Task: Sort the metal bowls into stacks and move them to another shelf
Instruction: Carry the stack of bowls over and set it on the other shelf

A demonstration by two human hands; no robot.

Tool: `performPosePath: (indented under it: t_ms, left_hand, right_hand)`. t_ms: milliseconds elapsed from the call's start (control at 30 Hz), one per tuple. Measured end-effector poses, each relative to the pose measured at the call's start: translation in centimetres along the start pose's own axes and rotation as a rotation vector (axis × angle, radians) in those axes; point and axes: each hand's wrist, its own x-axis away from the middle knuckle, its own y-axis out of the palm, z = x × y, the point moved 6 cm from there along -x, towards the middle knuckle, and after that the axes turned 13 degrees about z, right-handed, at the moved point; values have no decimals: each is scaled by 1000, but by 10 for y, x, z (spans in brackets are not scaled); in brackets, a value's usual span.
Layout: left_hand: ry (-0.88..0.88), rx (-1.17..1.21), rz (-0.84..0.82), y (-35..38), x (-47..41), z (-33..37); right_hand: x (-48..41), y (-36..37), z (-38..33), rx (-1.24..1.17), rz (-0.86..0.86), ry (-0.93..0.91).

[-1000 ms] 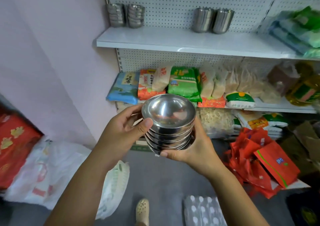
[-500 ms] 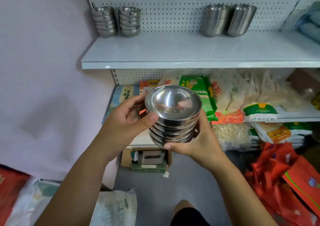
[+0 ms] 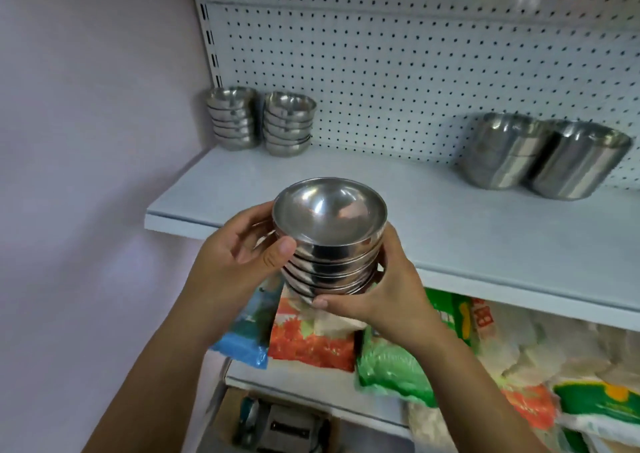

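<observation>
We have raised the bowl stack [image 3: 329, 244] from lower down to the near edge of the white shelf [image 3: 485, 244]. Our left hand [image 3: 239, 262] and right hand [image 3: 391, 289] clasp it from both sides, steadying the loose bowls. The right fingers are hidden behind it, and the stack holds perhaps five bowls.

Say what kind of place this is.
Probably a small grocery or general shop: pegboard-backed retail shelving, packaged food bags on the lower shelf, and stacked metal bowls displayed on the upper shelf.

White shelf [image 3: 450, 230] bearing bowl stacks [image 3: 289, 125]
</observation>
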Motion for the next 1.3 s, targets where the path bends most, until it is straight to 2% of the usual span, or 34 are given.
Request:
performPosePath:
  t_ms: [333,833,933,1033,1100,1300]
  left_hand:
    - [39,4,109,74,-116,-22]
    - [96,-11,145,87,-201,-80]
    - [85,-142,186,83,-209,-92]
    - [75,-382,332,69,-213,-109]
    - [67,-529,373,63,-214,-118]
    - [173,-929,243,68,-220,-140]
  right_hand:
    - [-153,-10,60,-3,-85,-41]
    - [-225,21,118,-70,-5,20]
    - [-236,25,124,-68,23,24]
    - [-252,26,134,-65,75,33]
    - [-263,27,143,-52,117,44]
    - [-298,32,153,-6,182,52]
